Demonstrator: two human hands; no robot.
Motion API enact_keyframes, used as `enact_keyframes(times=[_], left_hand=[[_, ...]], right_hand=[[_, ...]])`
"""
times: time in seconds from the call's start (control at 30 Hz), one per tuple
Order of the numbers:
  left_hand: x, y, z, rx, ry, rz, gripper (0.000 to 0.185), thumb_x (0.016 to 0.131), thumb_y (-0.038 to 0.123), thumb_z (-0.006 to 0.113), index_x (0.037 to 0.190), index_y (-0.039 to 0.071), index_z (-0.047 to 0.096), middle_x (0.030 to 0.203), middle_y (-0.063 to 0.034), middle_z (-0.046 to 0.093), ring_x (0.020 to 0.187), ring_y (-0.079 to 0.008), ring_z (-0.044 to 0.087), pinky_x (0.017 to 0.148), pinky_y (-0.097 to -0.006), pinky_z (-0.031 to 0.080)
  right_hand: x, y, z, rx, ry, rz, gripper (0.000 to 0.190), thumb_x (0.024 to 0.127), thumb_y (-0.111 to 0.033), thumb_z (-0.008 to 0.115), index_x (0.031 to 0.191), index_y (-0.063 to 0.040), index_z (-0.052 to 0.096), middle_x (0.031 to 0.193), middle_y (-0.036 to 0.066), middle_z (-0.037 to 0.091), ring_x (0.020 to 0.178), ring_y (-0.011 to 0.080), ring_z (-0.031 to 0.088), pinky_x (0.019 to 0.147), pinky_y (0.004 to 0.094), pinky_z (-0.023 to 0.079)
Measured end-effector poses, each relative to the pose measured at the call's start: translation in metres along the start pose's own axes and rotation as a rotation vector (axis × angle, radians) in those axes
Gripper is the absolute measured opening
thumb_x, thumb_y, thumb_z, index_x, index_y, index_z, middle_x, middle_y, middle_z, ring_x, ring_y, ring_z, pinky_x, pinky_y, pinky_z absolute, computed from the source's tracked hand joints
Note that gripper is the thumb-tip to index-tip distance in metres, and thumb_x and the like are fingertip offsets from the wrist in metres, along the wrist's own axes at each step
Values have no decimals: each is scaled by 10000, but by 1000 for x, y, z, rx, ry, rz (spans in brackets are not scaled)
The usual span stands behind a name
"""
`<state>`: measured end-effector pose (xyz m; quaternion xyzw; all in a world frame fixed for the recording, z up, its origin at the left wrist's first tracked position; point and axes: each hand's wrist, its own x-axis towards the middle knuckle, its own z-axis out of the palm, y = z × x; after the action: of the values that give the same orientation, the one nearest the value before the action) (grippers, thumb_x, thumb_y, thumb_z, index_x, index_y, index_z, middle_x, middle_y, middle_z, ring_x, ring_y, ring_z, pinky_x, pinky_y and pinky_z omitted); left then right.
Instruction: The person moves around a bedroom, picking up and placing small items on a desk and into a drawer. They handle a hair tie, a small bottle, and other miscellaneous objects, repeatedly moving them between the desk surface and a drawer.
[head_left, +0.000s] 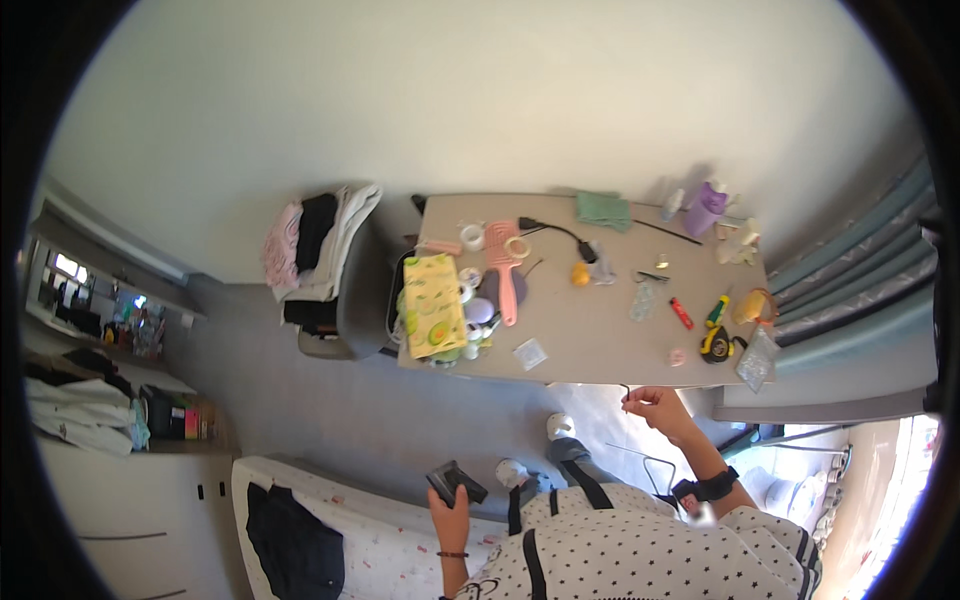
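My left hand (451, 514) grips a small dark box-like object (456, 482), held away from the table above the floor, near the edge of the bed. At the table's near edge, my right hand (654, 409) pinches a small thin dark bent rod (626, 397) between thumb and fingers. On the table (592, 330) beyond it lie a red utility knife (681, 313), a yellow and black tape measure (716, 346), a screwdriver (718, 310) with a green and yellow handle, and a small pink item (677, 357). A white square packet (530, 355) lies near the front edge.
A pink hairbrush (507, 277), a yellow avocado-print pouch (435, 306), a black cable (559, 232), a folded green cloth (604, 211) and a purple container (705, 208) occupy the table. Left of it stands a chair (364, 300) with clothes. A bed (390, 540) is behind; curtains hang right.
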<state>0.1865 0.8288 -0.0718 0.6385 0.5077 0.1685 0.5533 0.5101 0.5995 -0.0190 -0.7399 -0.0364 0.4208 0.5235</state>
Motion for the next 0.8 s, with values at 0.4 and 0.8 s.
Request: enact_keyframes(times=[0.4,0.8], left_hand=[[69,82,96,106,-318,207,331,835,184,670,1065,-10,532,907,-75,602,793,-127,562,711,-280,475],[160,96,203,268,-703,347,524,799,271,677,1174,-16,448,973,-177,662,886,-260,658,766,-342,502]], right_hand=[[-23,8,-69,156,275,-92,182,811,-107,702,945,9,667,862,33,668,782,77,584,712,209,454],[-23,-5,-29,197,438,17,162,828,-76,669,951,29,661,878,57,674,815,96,609,733,218,470]])
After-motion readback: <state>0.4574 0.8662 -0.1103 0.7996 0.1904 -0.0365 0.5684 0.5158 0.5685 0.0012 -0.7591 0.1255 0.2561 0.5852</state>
